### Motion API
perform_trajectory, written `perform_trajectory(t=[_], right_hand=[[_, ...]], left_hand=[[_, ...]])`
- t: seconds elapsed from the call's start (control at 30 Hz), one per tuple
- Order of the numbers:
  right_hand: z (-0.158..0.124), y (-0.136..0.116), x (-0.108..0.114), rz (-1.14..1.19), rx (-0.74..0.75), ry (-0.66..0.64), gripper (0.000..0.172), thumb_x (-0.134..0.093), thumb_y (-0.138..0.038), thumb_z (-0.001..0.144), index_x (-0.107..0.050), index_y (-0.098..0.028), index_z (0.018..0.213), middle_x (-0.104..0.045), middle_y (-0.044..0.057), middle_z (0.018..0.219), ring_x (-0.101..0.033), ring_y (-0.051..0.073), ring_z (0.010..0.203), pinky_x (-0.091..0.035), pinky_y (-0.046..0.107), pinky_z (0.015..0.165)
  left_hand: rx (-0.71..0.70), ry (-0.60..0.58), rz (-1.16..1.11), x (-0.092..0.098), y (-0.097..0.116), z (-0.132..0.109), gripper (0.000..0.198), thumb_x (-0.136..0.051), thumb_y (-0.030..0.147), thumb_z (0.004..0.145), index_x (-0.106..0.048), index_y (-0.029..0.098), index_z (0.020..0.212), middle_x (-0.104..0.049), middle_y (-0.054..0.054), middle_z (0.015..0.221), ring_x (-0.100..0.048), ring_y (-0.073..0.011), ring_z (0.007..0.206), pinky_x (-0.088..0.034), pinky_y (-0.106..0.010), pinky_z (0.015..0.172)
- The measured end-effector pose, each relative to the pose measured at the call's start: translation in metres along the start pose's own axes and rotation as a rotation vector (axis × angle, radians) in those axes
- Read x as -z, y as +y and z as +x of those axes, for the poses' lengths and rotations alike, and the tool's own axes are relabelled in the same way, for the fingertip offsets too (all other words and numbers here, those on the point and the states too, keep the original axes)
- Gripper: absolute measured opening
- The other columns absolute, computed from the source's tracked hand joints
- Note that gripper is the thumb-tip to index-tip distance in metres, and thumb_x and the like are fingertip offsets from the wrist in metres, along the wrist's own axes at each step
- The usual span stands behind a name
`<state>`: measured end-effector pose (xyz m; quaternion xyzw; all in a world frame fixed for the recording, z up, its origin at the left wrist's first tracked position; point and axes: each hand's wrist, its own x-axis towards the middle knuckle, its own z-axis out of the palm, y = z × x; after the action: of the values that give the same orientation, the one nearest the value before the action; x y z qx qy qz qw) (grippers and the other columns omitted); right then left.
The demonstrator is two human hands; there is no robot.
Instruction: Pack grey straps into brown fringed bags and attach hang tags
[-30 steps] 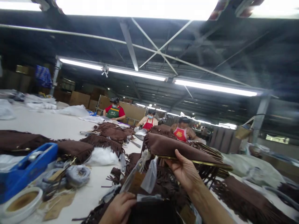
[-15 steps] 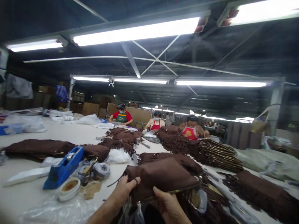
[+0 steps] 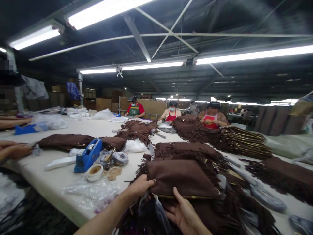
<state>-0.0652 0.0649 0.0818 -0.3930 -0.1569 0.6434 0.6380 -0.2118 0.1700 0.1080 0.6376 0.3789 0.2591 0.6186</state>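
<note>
A brown bag [image 3: 182,176] with a brass-coloured zip along its near edge and fringe at its far side lies in front of me, on top of other brown fringed pieces. My left hand [image 3: 143,185] pinches its left end between thumb and fingers. My right hand [image 3: 184,210] is open at the near edge, thumb up against the zip side and fingers spread beneath it. A clear plastic-wrapped strip [image 3: 161,212] hangs from the zip's left end, between my hands. Below, dark fringe [image 3: 215,217] fills the space in front of me.
To the left stand a blue tape dispenser [image 3: 89,155], a tape roll [image 3: 95,172] and crumpled clear plastic [image 3: 91,192]. Another person's hands [image 3: 17,150] reach in at the left edge. Brown bags are stacked [image 3: 244,142] at right. Several people work across the white table [image 3: 58,176].
My view has turned down and to the left. The bag has been lowered onto the pile and lies flatter. My right hand's fingers have spread, while my left keeps its grip.
</note>
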Motion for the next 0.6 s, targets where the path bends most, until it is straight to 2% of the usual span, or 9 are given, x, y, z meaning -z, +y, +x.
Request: perform_trajectory(t=[0.07, 0.17, 0.23, 0.33, 0.43, 0.5, 0.57, 0.6], right_hand=[[-0.01, 0.013, 0.004, -0.091, -0.026, -0.025, 0.049, -0.078, -0.049, 0.071, -0.061, -0.016, 0.103, -0.075, 0.009, 0.094, -0.074, 0.028, 0.083, -0.06, 0.039, 0.066], [-0.021, 0.016, -0.006, -0.326, 0.05, -0.03, 0.051, -0.076, -0.052, 0.071, -0.059, -0.019, 0.105, -0.071, 0.008, 0.102, -0.072, 0.026, 0.081, -0.058, 0.037, 0.064], [-0.022, 0.018, -0.016, -0.547, 0.161, 0.0, 0.05, -0.076, -0.052, 0.069, -0.061, -0.018, 0.102, -0.07, 0.009, 0.1, -0.07, 0.025, 0.081, -0.056, 0.034, 0.061], [-0.017, 0.021, -0.027, -0.849, 0.365, 0.068, 0.035, -0.068, -0.05, 0.074, -0.063, -0.017, 0.085, -0.07, 0.008, 0.088, -0.067, 0.027, 0.082, -0.053, 0.032, 0.065], [-0.019, 0.014, -0.027, -1.028, 0.523, -0.014, 0.028, -0.059, -0.047, 0.08, -0.061, -0.019, 0.074, -0.068, 0.005, 0.08, -0.064, 0.025, 0.086, -0.049, 0.032, 0.078], [-0.026, 0.001, -0.02, -1.063, 0.444, -0.139, 0.032, -0.06, -0.051, 0.077, -0.056, -0.021, 0.07, -0.061, 0.0, 0.065, -0.059, 0.019, 0.068, -0.047, 0.028, 0.066], [-0.034, -0.016, -0.007, -1.035, 0.194, -0.192, 0.042, -0.061, -0.063, 0.07, -0.048, -0.023, 0.069, -0.045, -0.007, 0.049, -0.041, 0.01, 0.043, -0.036, 0.023, 0.045], [-0.038, -0.024, 0.003, -1.006, 0.067, -0.171, 0.047, -0.062, -0.068, 0.067, -0.044, -0.024, 0.069, -0.038, -0.01, 0.046, -0.029, 0.008, 0.037, -0.029, 0.022, 0.039]], left_hand=[[0.055, 0.018, 0.019, -0.001, -0.015, 0.001, 0.034, -0.067, 0.046, 0.077, -0.063, 0.013, 0.083, -0.059, 0.001, 0.051, -0.047, -0.0122, 0.037, -0.038, -0.024, 0.041], [0.06, 0.032, 0.021, -0.006, -0.011, 0.005, 0.035, -0.063, 0.048, 0.08, -0.062, 0.014, 0.09, -0.058, 0.002, 0.053, -0.045, -0.0103, 0.036, -0.036, -0.022, 0.039], [0.027, 0.023, 0.021, -0.012, 0.0, 0.008, 0.035, -0.061, 0.047, 0.082, -0.062, 0.014, 0.093, -0.059, 0.002, 0.056, -0.048, -0.0112, 0.041, -0.039, -0.022, 0.043], [-0.057, 0.008, 0.043, -0.019, 0.011, 0.01, 0.03, -0.058, 0.04, 0.084, -0.063, 0.014, 0.095, -0.063, 0.0, 0.063, -0.055, -0.013, 0.054, -0.046, -0.023, 0.054], [-0.084, -0.009, 0.112, -0.019, 0.011, 0.009, 0.021, -0.06, 0.034, 0.082, -0.063, 0.013, 0.085, -0.061, 0.001, 0.06, -0.053, -0.0127, 0.051, -0.043, -0.022, 0.05], [-0.058, -0.032, 0.161, -0.015, 0.01, 0.009, 0.019, -0.062, 0.033, 0.08, -0.061, 0.014, 0.077, -0.056, 0.004, 0.053, -0.046, -0.011, 0.041, -0.036, -0.022, 0.041], [-0.035, -0.044, 0.191, -0.009, 0.009, 0.009, 0.019, -0.061, 0.033, 0.08, -0.058, 0.016, 0.075, -0.051, 0.006, 0.049, -0.04, -0.0094, 0.036, -0.031, -0.021, 0.037], [-0.028, -0.041, 0.2, -0.005, 0.01, 0.008, 0.018, -0.06, 0.033, 0.081, -0.058, 0.016, 0.076, -0.049, 0.006, 0.049, -0.039, -0.0089, 0.035, -0.03, -0.02, 0.037]])
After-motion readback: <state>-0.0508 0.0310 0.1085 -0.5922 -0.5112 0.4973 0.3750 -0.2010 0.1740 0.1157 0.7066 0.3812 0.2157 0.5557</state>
